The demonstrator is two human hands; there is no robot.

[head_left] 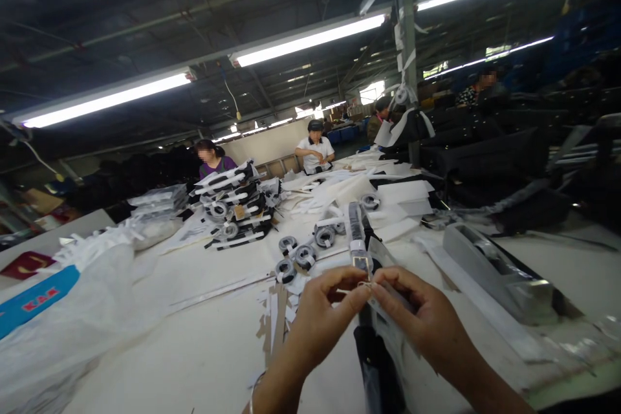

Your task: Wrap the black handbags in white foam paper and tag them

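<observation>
"What lies at the far left?"

"A bright blue panel with red lettering (41, 301), beside a crumpled, translucent white plastic sheet (107, 291) on the pale tabletop (194, 323). Behind them sits a pile of clear plastic bags (158, 204)."

"And next along?"

"A tall stack of black straps in white wrapping (237, 204), with a person in a purple top (218, 163) behind it. Then several round grey coils with dark bands (305, 257), and nearer, loose brown and white paper strips (276, 320). Farther back is a person in a white shirt (315, 150)."

"Where are the wearer's hands?"

"Just right of the strips. The left hand (320, 314) has its thumb and forefinger pinched together on a thin pale cord (363, 284)."

"And the thing it's working at?"

"The long black strap in clear wrapping (356, 226) runs away from the wearer between the coils and the white sheets (402, 194). Its rectangular gold-coloured buckle (361, 263) lies just beyond the fingertips."

"The other hand?"

"The right hand (422, 310) closes its fingertips on the cord too, almost meeting the left."

"Anything further right?"

"A long white strip (485, 301), then a bulky grey plastic dispenser-like device (499, 275)."
</observation>
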